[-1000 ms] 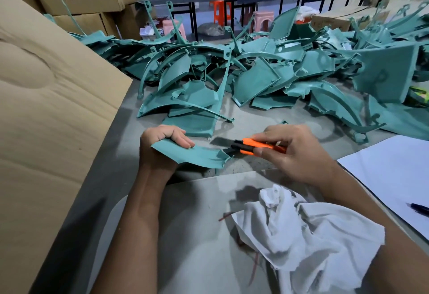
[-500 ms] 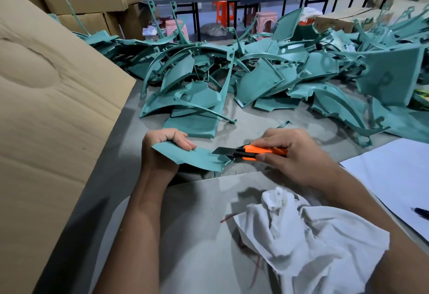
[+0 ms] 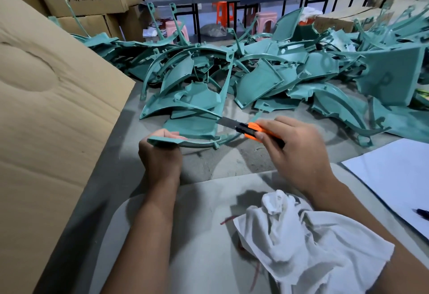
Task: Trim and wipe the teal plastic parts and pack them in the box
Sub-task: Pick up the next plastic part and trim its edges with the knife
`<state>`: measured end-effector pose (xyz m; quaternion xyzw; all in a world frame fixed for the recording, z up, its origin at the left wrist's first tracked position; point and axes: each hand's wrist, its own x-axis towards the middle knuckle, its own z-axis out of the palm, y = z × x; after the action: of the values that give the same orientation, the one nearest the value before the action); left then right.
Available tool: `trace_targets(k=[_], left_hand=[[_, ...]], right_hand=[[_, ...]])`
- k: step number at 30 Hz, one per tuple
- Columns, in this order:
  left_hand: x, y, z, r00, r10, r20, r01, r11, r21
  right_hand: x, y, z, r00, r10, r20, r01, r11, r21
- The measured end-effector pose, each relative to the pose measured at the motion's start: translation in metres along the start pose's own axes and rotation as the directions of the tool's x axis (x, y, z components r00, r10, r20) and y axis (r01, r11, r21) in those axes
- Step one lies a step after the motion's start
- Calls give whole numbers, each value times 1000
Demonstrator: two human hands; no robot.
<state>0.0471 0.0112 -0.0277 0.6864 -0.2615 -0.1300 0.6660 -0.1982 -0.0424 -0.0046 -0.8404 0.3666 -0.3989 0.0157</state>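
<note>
A worker's left hand [image 3: 160, 154] grips one end of a curved teal plastic part [image 3: 185, 141], fingers wrapped around it, holding it edge-on just above the grey worktable [image 3: 111, 177]. The right hand [image 3: 294, 149] is closed around an orange utility knife [image 3: 253, 132], its blade [image 3: 226, 122] extended and poised just beyond the part's far end, apart from it as far as the view shows. Behind the held part, a heap of untrimmed teal parts [image 3: 255, 77] sprawls across the table; in front of it, a crumpled white rag [image 3: 301, 235] lies nearer the worker. A cardboard box flap [image 3: 46, 108] rises to the held part's left. The work appears to be at the trimming stage; the next move likely calls for bringing the blade to the part's edge to shave off flash, then wiping with the rag.
</note>
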Motion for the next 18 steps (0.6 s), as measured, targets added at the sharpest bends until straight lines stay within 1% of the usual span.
trace_targets(k=[1,3,7,9,11,13,15,18], left_hand=[[-1,1,1,998,58,2,-59,998,7],[-1,0,-1,992,126,-10,-125,991,47],[-2,1,-6,977,215,10,-214,968,130],[-5,4,-7,968,248,31,-250,960,129],[-8,6,-7,957,285,48,-289,948,131],[-9,6,-7,939,337,73,-344,928,142],[-8,6,-7,929,360,87,-369,915,161],[-7,4,-9,931,351,98,-362,922,135]], right_hand=[[0,-4,0,1000,2,-17,-2,1000,-23],[1,-8,0,1000,9,-12,-9,999,-51],[-1,-9,4,988,54,147,-51,998,-25],[0,-6,5,981,67,181,-65,998,-13],[0,-3,4,980,86,181,-85,996,-14],[-1,-3,3,984,95,151,-88,995,-50],[-2,-6,1,991,59,120,-52,997,-63],[-1,-4,0,989,5,150,-5,1000,3]])
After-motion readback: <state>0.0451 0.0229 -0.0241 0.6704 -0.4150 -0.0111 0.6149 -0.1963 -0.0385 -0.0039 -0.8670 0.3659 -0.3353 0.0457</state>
